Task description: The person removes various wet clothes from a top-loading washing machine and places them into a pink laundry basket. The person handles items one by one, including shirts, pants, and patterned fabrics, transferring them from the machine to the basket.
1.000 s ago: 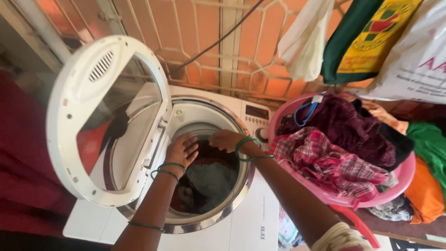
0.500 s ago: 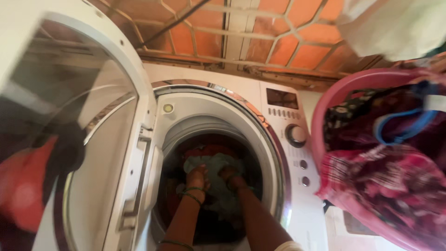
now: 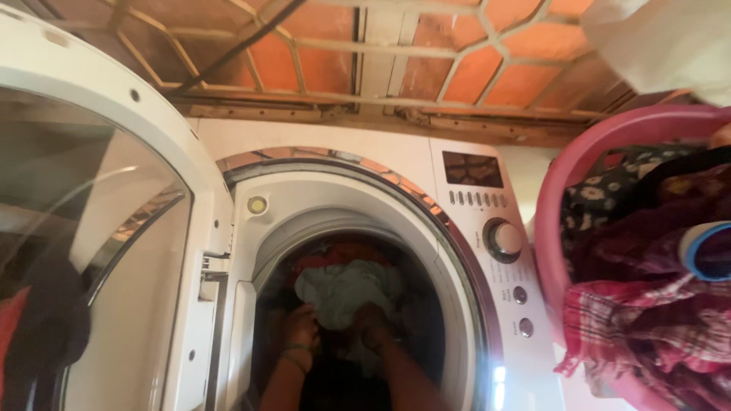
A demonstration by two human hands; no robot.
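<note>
Both my arms reach deep into the drum of a white front-loading washing machine (image 3: 396, 164). My left hand (image 3: 301, 329) and my right hand (image 3: 371, 320) press against a pale grey-green cloth (image 3: 343, 289) that lies on top of red and dark clothes inside the drum. Bangles circle my left wrist. It is dim in there, so the fingers' grip on the cloth is unclear. The round door (image 3: 99, 228) stands open at the left.
A pink basin (image 3: 552, 205) heaped with plaid and dark clothes stands at the right, close to the machine's control panel and dial (image 3: 504, 237). A white cloth (image 3: 662, 46) hangs at the top right. Behind is an orange lattice wall.
My hands went from the drum's rim to deep inside it, onto the clothes. The camera came much closer to the machine's opening.
</note>
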